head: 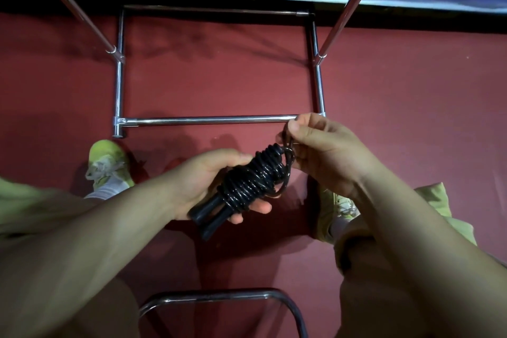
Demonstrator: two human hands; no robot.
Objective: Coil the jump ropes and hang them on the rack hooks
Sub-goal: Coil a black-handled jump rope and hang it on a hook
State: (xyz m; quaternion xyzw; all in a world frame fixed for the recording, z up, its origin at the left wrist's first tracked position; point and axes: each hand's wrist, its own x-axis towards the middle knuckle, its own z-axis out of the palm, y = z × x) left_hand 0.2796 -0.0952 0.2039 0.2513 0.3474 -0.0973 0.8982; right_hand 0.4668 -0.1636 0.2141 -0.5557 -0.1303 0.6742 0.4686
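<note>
A black jump rope [253, 177] is wound in tight turns around its two black handles, whose ends stick out at the lower left. My left hand [211, 181] grips the bundle from below and the left. My right hand [321, 151] pinches a loose loop of the rope at the bundle's upper right end. Beyond my hands stands the chrome rack [208, 120], seen from above; its front base bar runs just above my right hand. No hooks show in this view.
Two chrome uprights [347, 9] of the rack rise toward the top corners. The floor is red carpet [219, 77] with a blue wall behind. My yellow-green shoes [109, 162] stand near the rack's base. A curved chrome chair frame [219, 296] lies at the bottom.
</note>
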